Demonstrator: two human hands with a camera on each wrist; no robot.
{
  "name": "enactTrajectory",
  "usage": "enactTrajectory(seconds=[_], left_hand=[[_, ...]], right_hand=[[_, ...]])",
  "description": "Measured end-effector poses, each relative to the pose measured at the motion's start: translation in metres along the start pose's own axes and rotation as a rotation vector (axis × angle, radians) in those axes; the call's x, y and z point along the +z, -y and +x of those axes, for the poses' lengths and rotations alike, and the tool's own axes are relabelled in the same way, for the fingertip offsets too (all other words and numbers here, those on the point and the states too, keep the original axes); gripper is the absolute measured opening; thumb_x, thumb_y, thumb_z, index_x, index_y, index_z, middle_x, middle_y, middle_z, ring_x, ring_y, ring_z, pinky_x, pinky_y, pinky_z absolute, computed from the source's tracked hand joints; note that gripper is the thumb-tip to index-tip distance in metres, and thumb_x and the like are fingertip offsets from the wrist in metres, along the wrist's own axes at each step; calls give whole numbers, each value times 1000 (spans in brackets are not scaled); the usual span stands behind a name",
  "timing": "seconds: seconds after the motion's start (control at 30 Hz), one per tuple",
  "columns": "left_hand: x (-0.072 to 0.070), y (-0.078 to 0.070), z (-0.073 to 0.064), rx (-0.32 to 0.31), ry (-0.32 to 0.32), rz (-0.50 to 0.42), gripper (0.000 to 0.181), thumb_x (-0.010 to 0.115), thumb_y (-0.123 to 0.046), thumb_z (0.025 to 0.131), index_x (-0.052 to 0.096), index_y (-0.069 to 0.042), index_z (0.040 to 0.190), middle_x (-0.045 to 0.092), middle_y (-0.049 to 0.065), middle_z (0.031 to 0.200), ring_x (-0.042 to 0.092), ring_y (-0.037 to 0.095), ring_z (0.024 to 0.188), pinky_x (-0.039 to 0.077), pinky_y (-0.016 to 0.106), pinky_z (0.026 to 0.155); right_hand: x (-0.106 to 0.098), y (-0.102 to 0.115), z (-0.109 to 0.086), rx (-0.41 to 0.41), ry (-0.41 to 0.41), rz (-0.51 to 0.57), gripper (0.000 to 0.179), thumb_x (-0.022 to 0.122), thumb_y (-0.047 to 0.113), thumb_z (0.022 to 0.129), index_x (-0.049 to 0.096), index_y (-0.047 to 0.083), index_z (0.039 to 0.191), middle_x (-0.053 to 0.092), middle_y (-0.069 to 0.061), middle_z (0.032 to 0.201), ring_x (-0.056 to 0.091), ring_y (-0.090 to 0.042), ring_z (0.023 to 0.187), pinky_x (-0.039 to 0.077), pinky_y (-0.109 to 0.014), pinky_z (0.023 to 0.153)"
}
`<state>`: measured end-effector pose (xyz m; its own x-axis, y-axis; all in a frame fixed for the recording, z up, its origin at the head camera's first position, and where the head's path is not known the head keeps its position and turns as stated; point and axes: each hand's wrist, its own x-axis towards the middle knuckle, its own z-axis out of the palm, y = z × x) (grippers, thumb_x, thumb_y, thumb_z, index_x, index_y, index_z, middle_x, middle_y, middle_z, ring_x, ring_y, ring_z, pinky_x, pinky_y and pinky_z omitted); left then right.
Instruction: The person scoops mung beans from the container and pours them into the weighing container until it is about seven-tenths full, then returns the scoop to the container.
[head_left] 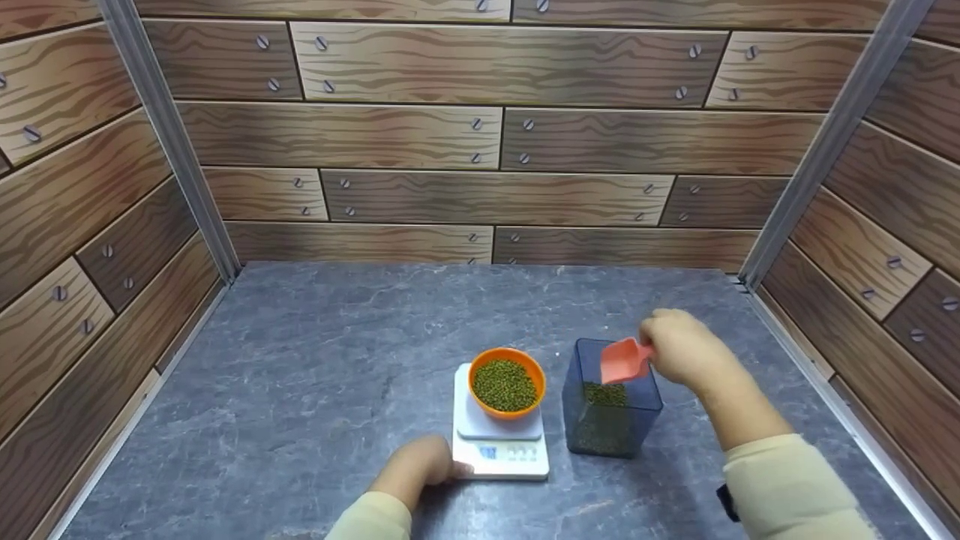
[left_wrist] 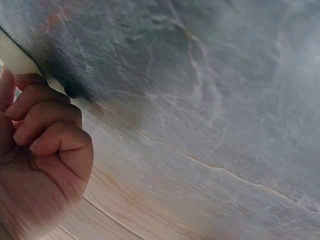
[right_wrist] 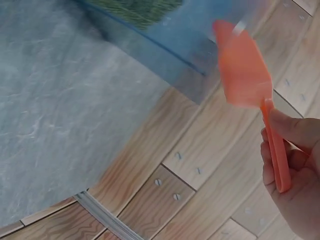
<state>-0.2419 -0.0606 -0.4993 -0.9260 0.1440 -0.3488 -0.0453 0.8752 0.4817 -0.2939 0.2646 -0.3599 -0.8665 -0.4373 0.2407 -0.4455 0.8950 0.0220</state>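
Note:
An orange bowl point(head_left: 507, 415) full of small green beans point(head_left: 504, 385) stands on a white kitchen scale point(head_left: 501, 469). My left hand point(head_left: 422, 463) grips the scale's near left corner with the thumb on its top. Curled fingers point(left_wrist: 50, 117) show in the left wrist view; the contact itself is partly hidden. To the right stands a clear bluish square container point(head_left: 609, 427) with green beans low inside. Over its opening, my right hand point(head_left: 686, 352) holds an orange-red scoop point(head_left: 622, 361) by the handle. No beans show in the scoop.
All this stands on a grey marbled tabletop point(head_left: 337, 352). Wood-patterned walls point(head_left: 495, 135) enclose it at the back and both sides, with grey metal posts point(head_left: 169, 142) at the corners. The container is close to the scale's right side.

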Motion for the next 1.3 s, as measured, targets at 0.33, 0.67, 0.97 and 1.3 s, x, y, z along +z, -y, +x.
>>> enactTrajectory(seconds=[0.33, 0.67, 0.97, 1.3], left_hand=[[0, -1, -1, 35, -13, 4, 41, 70, -39, 76, 55, -3, 63, 48, 8, 62, 44, 24, 61, 45, 41, 70], [1, -1, 0, 43, -11, -10, 40, 70, -39, 76, 54, -5, 62, 45, 6, 60, 43, 23, 60, 44, 39, 66], [1, 1, 3, 36, 5, 31, 43, 67, -42, 78, 56, -3, 64, 50, 8, 63, 46, 23, 62, 46, 42, 73], [1, 3, 1, 30, -7, 1, 41, 69, -40, 77, 55, -4, 63, 50, 8, 62, 46, 23, 61, 46, 41, 68]], right_hand=[[48, 12, -3, -144, 20, -282, 19, 72, -6, 58, 62, 3, 71, 55, -10, 73, 51, -28, 71, 47, -40, 68], [66, 8, 1, -207, 86, -267, 16, 67, -5, 63, 60, 7, 70, 53, -9, 77, 51, -27, 76, 46, -39, 72], [58, 8, 1, -209, 169, -78, 17, 64, -4, 68, 55, 9, 63, 46, -2, 68, 49, -22, 67, 45, -37, 61], [55, 7, -1, -106, 319, 176, 16, 59, -10, 63, 59, 6, 63, 51, 3, 60, 46, -12, 55, 42, -31, 53]])
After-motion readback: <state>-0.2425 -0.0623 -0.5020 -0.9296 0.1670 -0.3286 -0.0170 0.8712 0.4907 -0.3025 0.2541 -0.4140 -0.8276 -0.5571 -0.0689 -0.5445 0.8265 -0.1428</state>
